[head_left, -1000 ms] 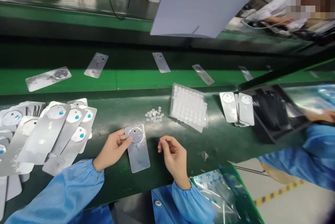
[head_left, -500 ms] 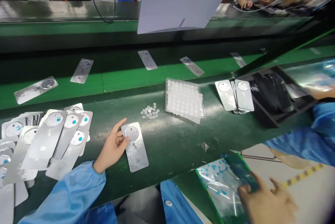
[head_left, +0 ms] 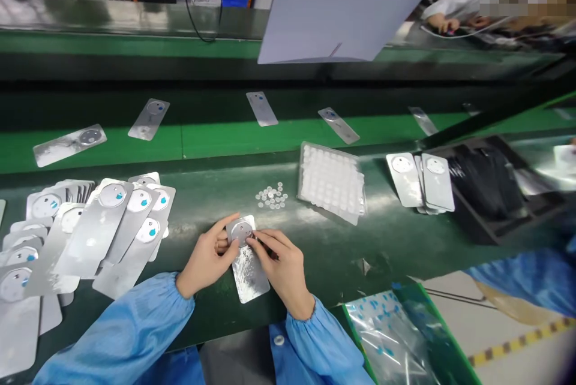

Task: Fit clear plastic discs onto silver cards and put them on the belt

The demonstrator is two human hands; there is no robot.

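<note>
My left hand (head_left: 207, 259) grips the upper left edge of a silver plate (head_left: 246, 271) with a round disc at its top, lying on the dark green bench. My right hand (head_left: 279, 265) rests on the plate's right side, its fingertips pinched against the disc; whether they hold a small piece is hidden. A little heap of small clear round pieces (head_left: 272, 196) lies just beyond the hands. A clear tray (head_left: 332, 183) of white round pieces sits to the right of that heap.
Several fanned silver plates with blue tabs (head_left: 90, 229) lie at the left. More plates (head_left: 423, 182) stack by a black tray (head_left: 490, 187) at the right. Single plates ride the green conveyor (head_left: 202, 136). A bag of blue tabs (head_left: 387, 337) lies near me. Another person's blue sleeve (head_left: 531, 280) reaches in.
My right hand has come back from the bag at the lower right to the plate's disc. My left hand stays on the plate.
</note>
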